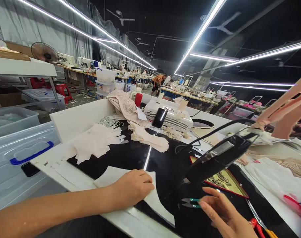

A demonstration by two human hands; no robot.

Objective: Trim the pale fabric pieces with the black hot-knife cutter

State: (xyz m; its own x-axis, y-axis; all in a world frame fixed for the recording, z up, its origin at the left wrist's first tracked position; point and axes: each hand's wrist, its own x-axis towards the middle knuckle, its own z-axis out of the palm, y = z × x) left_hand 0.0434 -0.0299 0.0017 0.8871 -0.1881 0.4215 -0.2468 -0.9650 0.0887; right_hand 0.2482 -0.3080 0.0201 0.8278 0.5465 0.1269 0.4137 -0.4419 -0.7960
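Observation:
My left hand (137,187) rests closed on a cream fabric piece (110,177) at the front edge of the black tabletop (162,165); what its curled fingers hold, if anything, is hidden. To the right, my right hand (221,210) is beside small green-handled thread snips (191,203), with thumb and forefinger at their handle end. The snips' blades point left, above the black surface. Just above this hand hangs a black handheld device (215,158) with a cord, its tip towards the table.
Cream fabric stacks (93,142) lie at the back left, with another stack (149,138) at the middle. A white machine (169,115) and phone (159,117) stand behind. Scissors (257,215) and a red-rimmed tray (226,181) are right. A person (158,82) bends far off.

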